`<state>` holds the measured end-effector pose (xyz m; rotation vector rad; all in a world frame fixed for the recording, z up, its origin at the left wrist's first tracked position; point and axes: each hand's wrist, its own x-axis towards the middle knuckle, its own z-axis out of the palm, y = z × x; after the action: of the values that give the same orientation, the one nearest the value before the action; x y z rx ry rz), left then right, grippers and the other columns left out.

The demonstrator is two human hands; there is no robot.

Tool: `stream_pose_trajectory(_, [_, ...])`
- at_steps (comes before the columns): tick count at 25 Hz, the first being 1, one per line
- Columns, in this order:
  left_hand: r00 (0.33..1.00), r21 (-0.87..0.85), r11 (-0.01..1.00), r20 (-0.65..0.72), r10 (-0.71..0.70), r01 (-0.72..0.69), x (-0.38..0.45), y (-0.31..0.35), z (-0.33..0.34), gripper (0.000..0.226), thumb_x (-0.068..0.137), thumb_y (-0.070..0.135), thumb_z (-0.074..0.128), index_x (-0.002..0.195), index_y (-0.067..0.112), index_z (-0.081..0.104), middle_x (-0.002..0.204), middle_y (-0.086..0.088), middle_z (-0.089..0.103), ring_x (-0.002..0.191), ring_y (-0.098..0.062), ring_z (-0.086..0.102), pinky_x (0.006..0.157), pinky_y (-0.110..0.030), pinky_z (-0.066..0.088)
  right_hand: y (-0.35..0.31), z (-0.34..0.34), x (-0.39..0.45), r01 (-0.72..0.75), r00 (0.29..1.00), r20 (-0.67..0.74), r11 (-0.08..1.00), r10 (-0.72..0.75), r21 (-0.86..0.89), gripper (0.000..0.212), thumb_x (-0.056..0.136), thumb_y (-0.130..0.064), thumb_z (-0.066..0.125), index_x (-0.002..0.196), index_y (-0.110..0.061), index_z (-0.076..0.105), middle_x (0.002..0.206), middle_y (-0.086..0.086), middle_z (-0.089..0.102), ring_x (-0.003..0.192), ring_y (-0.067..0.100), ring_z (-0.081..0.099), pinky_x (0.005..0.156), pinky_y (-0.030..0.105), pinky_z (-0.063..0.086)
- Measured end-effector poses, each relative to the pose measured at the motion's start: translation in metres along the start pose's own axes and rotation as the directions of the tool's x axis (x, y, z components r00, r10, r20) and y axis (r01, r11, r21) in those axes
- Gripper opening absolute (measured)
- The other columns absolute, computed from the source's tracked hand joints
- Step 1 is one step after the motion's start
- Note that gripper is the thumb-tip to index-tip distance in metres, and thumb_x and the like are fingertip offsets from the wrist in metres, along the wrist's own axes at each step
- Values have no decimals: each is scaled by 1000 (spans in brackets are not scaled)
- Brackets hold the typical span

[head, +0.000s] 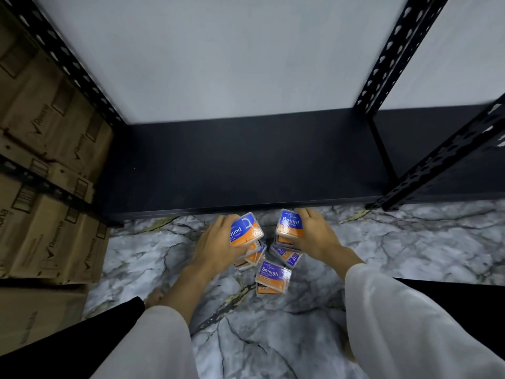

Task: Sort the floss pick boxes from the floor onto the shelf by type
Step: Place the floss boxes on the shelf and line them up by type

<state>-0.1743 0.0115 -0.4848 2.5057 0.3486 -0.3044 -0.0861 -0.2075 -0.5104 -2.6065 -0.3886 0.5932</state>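
Person's crouched over a marble-look floor (410, 242) w/ a little pile of floss pick boxes right in front of the black shelf (246, 160), which has nothing on it. Left hand (218, 244) is wrapped around a blue/orange "Round" box (246, 232), fingers curled over its left side, box tilted and lifted off the pile. Right hand (314, 233) grips a second "Round" box (290, 224) from the right side, thumb end hidden behind it. Under the left box there's another orange box (254, 255), label can't be read. Under the right one sits a purple-topped box (287, 255), tilted, text too blurry to tell. Closest to the person is a purple "Smooth" box (273, 277) lying on the floor by itself, apart from both hands. Cardboard cartons (46, 160) stacked on the rack to the left. White sleeves (396, 310) on both arms.
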Motion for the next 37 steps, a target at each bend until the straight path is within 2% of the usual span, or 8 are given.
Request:
stream_pose_trajectory(5, [991,-15,997,-115,69,-71,-16,28,-48,67,75,39,75,131,29,39,123,9,44,107,-15,53,85,-40,52,-31,-54,-27,151,978,-149,988,-144,36,72,76,-28,75,135,-15,36,129,5,46,118,20,42,97,37,42])
stream_pose_trajectory(9, [941,27,979,-269,203,-204,-41,78,-115,66,76,39,72,132,28,39,127,9,42,108,-16,53,89,-41,50,-67,-129,-66,285,910,-322,958,-262,28,74,73,-33,78,134,-17,38,127,2,45,117,21,42,100,35,41])
stream_pose_trajectory(12, [851,90,939,-402,339,-331,-65,122,-174,66,75,41,72,132,29,41,128,11,43,110,-15,52,88,-39,50,-97,-197,-101,384,815,-472,923,-337,4,74,73,-38,77,133,-20,40,128,-2,43,118,16,43,99,28,39])
stream_pose_trajectory(19, [575,254,814,-600,556,-523,-91,227,-299,69,74,44,75,133,27,43,126,9,46,110,-14,51,80,-32,49,-147,-345,-156,495,556,-722,862,-413,-112,73,73,-40,78,133,-19,41,123,-1,45,113,14,46,94,27,41])
stream_pose_trajectory(22, [528,281,777,-600,601,-564,-86,264,-331,71,75,46,74,135,27,40,126,8,45,111,-14,51,83,-34,52,-155,-391,-158,485,508,-757,863,-411,-143,75,73,-41,78,134,-19,39,127,-1,43,117,13,43,93,24,38])
stream_pose_trajectory(27, [504,279,726,-565,653,-629,-45,314,-353,70,73,42,76,133,27,43,127,8,45,112,-15,51,89,-34,48,-150,-450,-127,401,511,-772,899,-379,-176,75,72,-42,78,133,-22,40,128,4,47,117,23,43,99,38,42])
stream_pose_trajectory(32, [571,318,729,-465,677,-606,24,356,-362,75,71,37,79,135,24,42,130,4,44,115,-21,49,96,-37,46,-125,-500,-73,262,570,-753,941,-329,-213,76,71,-39,79,132,-18,38,122,10,47,114,27,42,99,38,39])
stream_pose_trajectory(37, [629,275,739,-394,670,-615,76,374,-355,75,74,32,80,137,24,40,136,4,39,121,-19,42,102,-36,43,-105,-514,-32,213,654,-689,950,-313,-229,83,74,-36,78,140,-18,31,134,10,37,124,26,33,106,38,33])
